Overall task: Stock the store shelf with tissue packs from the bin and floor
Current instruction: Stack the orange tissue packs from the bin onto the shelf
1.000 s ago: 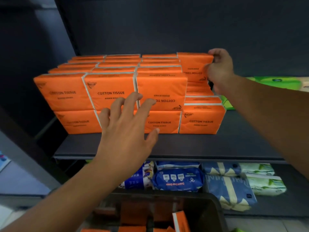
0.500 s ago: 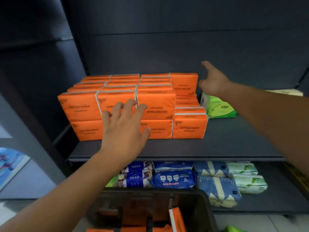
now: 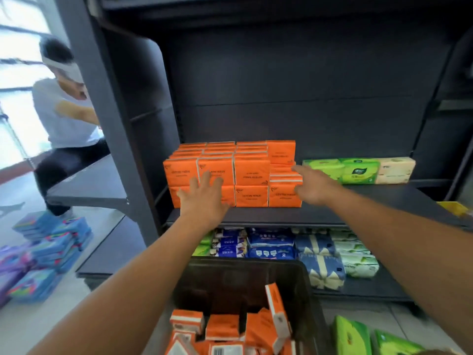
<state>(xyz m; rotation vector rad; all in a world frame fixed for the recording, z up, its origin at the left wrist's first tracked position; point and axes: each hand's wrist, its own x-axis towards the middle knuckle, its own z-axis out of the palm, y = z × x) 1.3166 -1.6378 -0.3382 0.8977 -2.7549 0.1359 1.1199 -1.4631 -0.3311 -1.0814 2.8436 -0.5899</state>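
On the shelf (image 3: 358,201), orange tissue packs (image 3: 252,172) stacked, our left hand (image 3: 204,198) released, fingers spread before them, our right hand (image 3: 312,187) released alongside

Two bare forearms (image 3: 143,278) (image 3: 384,234)

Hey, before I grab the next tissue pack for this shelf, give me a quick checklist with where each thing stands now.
1. Left hand empty: ok, open, fingers spread at the orange stack front.
2. Right hand empty: ok, open by the stack's right column.
3. Orange packs in the bin: ok, several left.
4. Right column full: not ok, its front sits lower than the rest.
5. Bare shelf beside the stack: ok, in front of the green packs.
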